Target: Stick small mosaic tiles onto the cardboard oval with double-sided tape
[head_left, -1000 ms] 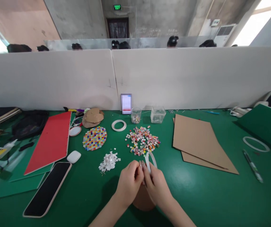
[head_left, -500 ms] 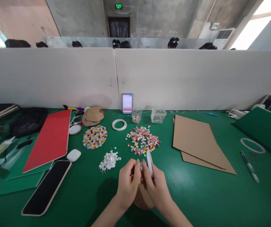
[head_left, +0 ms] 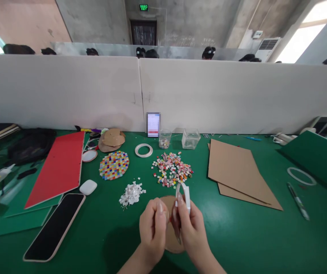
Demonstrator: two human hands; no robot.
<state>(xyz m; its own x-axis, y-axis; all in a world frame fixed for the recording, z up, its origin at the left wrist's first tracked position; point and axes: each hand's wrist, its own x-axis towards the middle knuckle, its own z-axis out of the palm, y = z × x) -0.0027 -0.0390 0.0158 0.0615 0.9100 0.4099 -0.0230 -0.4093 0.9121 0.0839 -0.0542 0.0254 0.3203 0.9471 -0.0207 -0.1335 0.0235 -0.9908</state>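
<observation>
My right hand (head_left: 191, 226) is closed around a narrow white roll of tape (head_left: 187, 198), held upright on its edge. Beside it, my left hand (head_left: 153, 224) has its fingers curled with thumb against forefinger; whatever they pinch is hidden. Under both hands lies a round brown cardboard disc (head_left: 172, 241), partly covered by them. A small red spot shows between the hands, too small to make out. Just beyond them is a heap of small mixed-colour tiles (head_left: 173, 169). White backing scraps (head_left: 132, 193) are piled to the left.
A tile-covered disc (head_left: 114, 165), another tape roll (head_left: 143, 150), a plastic cup (head_left: 165, 140) and a clear box (head_left: 190, 139) stand farther back. Cardboard sheets (head_left: 234, 167) and a pen (head_left: 298, 201) lie right. A phone (head_left: 55, 227) and red board (head_left: 57, 167) lie left.
My hands have moved slightly apart, uncovering more of the cardboard disc. The tape roll in my right hand has turned, so its ring shape now shows.
</observation>
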